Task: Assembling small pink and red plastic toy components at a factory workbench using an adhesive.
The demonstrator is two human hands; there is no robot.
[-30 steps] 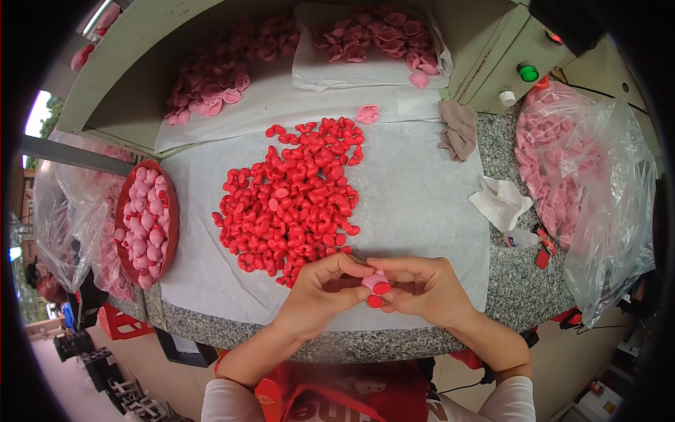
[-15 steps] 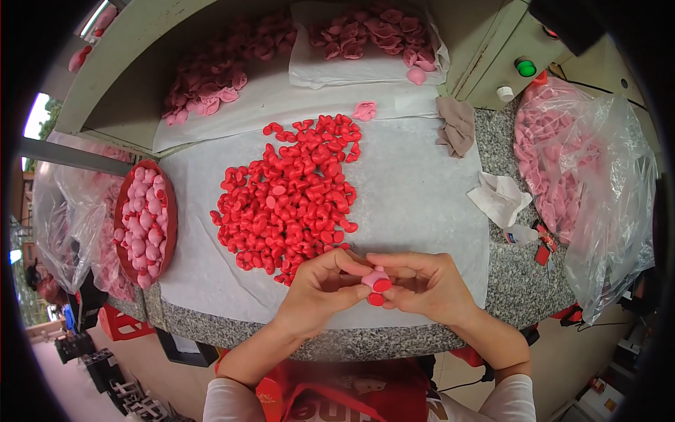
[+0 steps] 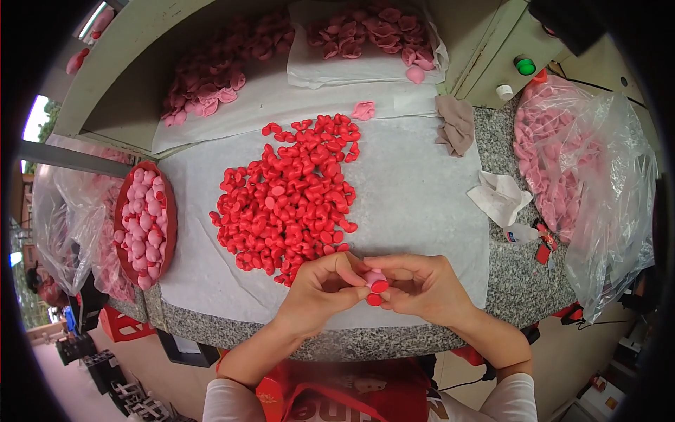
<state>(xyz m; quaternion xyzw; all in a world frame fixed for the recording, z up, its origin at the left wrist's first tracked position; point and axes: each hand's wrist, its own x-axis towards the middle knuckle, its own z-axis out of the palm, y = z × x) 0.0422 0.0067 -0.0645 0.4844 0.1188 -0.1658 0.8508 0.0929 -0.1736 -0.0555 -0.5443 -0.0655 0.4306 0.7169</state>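
Observation:
My left hand and my right hand meet over the near edge of the white paper. Between their fingertips they pinch a small pink and red molded piece, its two flat red ends facing me. Fingers cover part of its pink body. Just beyond my left hand spreads a heap of small glossy red curved pieces. At the left stands a red oval basket filled with pink rounded pieces, some with red parts.
Pink hollow pieces lie on paper under a metal hood. A single pink piece sits beyond the heap. A brown cloth, crumpled white paper and a small clear bottle are at right. Plastic bags of pink pieces flank the table.
The fingertips have shifted slightly around the pink and red piece, which is tilted a little differently. Both hands stay in nearly the same place.

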